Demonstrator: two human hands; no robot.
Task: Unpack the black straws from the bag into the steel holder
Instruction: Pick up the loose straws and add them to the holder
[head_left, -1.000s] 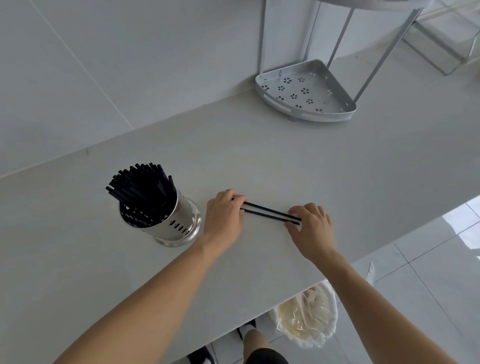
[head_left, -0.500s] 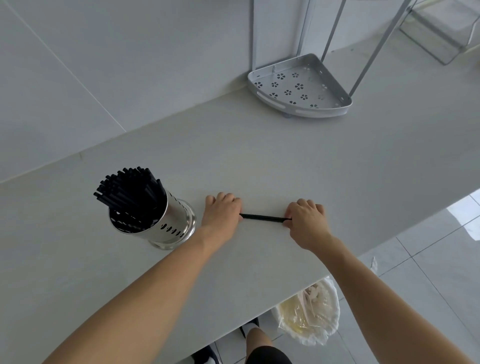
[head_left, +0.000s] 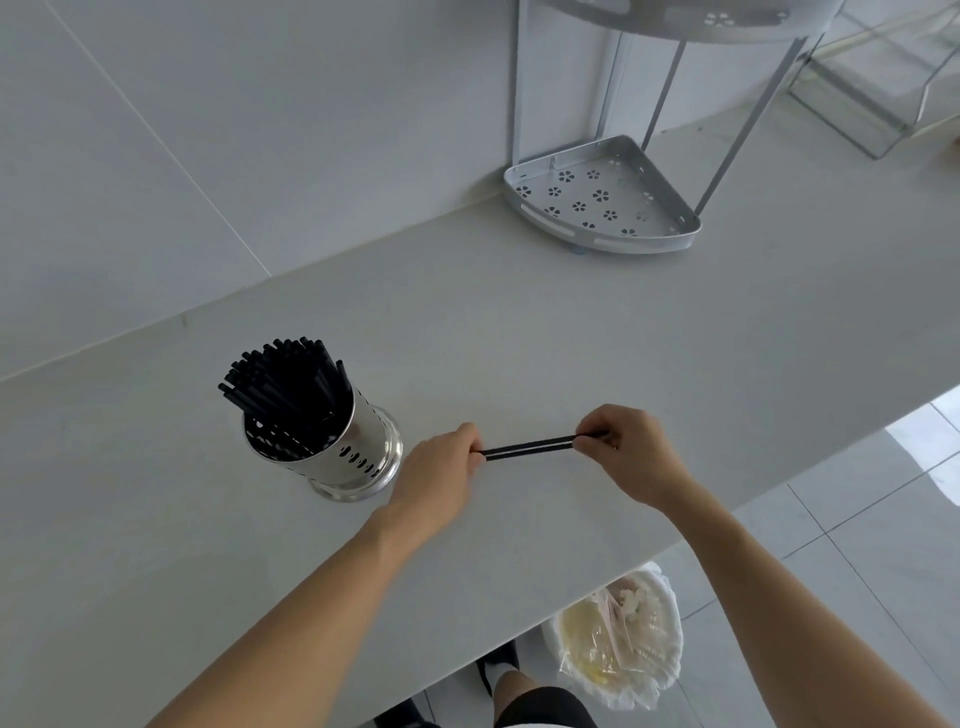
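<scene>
Change: both hands have lifted the two black straws (head_left: 527, 449) off the tabletop (head_left: 519, 338) since a second ago.
Left hand (head_left: 441, 475): grip pinching the straws' left ends.
Right hand (head_left: 631, 452): grip pinching the right ends.
Straws: level between the hands, right of the steel holder (head_left: 345, 441).
Holder: upright, packed with straws.
</scene>
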